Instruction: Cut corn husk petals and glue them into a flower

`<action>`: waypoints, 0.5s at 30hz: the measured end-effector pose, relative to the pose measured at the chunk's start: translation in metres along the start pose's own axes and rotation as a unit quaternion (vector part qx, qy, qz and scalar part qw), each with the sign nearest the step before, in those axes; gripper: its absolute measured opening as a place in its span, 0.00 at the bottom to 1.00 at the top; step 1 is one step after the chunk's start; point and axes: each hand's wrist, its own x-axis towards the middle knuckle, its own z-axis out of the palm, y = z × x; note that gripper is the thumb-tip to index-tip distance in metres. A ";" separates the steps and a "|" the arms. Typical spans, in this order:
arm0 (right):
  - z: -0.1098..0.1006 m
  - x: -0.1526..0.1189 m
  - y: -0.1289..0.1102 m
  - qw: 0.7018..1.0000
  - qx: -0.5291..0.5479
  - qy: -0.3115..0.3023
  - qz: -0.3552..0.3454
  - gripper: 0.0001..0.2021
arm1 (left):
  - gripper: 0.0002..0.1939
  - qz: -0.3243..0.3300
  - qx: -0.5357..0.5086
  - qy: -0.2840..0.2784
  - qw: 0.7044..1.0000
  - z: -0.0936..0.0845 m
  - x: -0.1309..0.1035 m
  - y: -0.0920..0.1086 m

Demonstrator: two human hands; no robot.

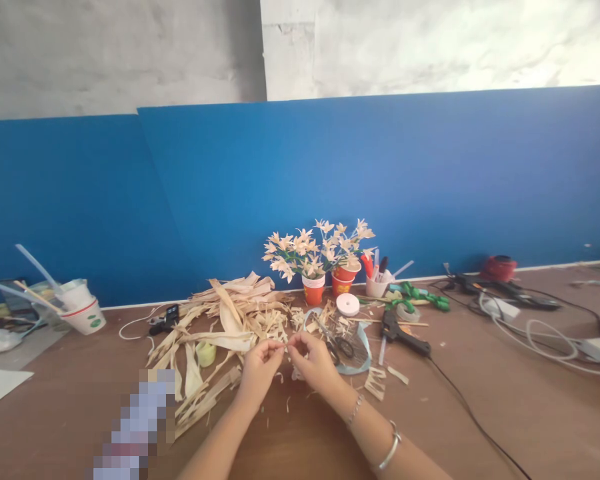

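My left hand [263,368] and my right hand [313,360] meet above the table, thumbs and forefingers pinched close together. Whatever they pinch is too small to make out. Left of and behind them spreads a heap of dried corn husks [230,310]. Scissors [343,345] lie just beyond my right hand, beside a pale blue ribbon [363,357]. Farther back, husk flowers [300,250] on green stems stand in red paper cups [313,292]. A white round spool [347,305] sits in front of the cups.
To the right lies a black glue gun [397,333] with its cord trailing forward. Beyond it are green ribbon [420,297], a pen cup [377,287] and white cables [545,340]. A paper cup with sticks [85,317] stands left. A blue partition [355,167] closes the back.
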 end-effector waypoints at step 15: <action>0.000 0.001 0.001 1.000 -0.004 0.008 -0.008 0.04 | 0.12 -0.021 -0.018 0.010 1.000 0.000 -0.002 0.002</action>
